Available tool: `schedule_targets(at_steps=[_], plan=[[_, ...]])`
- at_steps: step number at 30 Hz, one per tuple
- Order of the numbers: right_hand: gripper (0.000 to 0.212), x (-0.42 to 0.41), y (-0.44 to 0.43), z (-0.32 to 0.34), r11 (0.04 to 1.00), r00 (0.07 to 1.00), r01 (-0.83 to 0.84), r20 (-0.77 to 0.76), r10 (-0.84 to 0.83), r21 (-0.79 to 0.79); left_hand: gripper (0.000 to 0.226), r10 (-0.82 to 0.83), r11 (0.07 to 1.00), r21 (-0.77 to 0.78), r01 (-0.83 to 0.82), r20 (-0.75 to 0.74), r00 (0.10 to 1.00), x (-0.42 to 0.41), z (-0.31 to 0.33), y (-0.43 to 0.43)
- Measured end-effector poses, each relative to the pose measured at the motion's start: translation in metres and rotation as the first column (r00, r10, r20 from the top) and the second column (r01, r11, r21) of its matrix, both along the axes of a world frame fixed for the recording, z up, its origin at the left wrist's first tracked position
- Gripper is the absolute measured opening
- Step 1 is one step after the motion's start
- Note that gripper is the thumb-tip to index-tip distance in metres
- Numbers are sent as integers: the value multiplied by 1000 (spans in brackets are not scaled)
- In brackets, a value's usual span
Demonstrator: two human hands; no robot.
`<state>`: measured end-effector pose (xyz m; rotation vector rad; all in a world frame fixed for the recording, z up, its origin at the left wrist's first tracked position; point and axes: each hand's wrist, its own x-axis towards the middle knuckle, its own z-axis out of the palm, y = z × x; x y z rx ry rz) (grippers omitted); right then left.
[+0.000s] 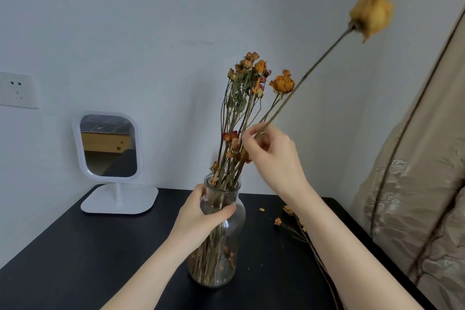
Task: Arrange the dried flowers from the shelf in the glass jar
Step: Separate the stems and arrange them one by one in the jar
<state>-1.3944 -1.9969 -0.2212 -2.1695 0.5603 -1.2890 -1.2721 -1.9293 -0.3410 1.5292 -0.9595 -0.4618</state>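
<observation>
A clear, waisted glass jar (pixel 216 269) stands on a black worktop (pixel 100 246) and is steadied at its neck by the left hand (pixel 201 211), whose fingers and thumb are wrapped round the glass. A bunch of dried orange and red roses (pixel 247 78) is already seated in it. A long-stemmed dried yellow rose (pixel 371 15) is pinched near its lower end by the fingertips of the right hand (pixel 274 156), the stem slanting up and to the right, above the jar's mouth.

The step in hand is judged to be the adding of this stem. Its foot must next be tipped down and threaded between the crowded stems without snapping the brittle heads.

A few loose dried stems (pixel 289 211) and crumbs of petal are seen on the worktop beside the right forearm. A white framed standing mirror (pixel 108 145) is set at the back left, a white wall socket (pixel 17 90) on the pale wall (pixel 151 20), and beige patterned fabric (pixel 415 196) at the right.
</observation>
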Motion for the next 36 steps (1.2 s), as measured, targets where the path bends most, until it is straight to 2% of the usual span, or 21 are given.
schedule_targets(at_steps=[4, 7, 10, 15, 22, 32, 36], plan=[[18, -1, 0, 20, 999, 992, 26, 119, -28, 18, 60, -3, 1000, 3, 3, -5, 1000, 1, -1, -2], [28, -1, 1, 23, 999, 993, 43, 113, -40, -25, 60, -2, 1000, 8, 2, 2, 1000, 1, -1, -2], [31, 1, 3, 18, 1000, 1000, 4, 30, -3, -6, 57, 6, 1000, 16, -7, 13, 1000, 1, -1, -3], [27, 4, 3, 8, 999, 971, -39, -233, 46, 33, 61, 4, 1000, 11, -4, 7, 1000, 2, -3, -3], [22, 3, -1, 12, 999, 998, 9, -65, -7, 33, 62, 22, 999, 33, -23, 32, 999, 3, -4, -5], [23, 5, -4, 9, 999, 994, 26, -108, -24, 24, 58, 20, 1000, 17, -20, 32, 999, 1, -4, -4], [18, 2, -5, 8, 996, 996, 17, -87, -9, 92, 59, 41, 999, 18, -42, 57, 998, 1, -4, -3]])
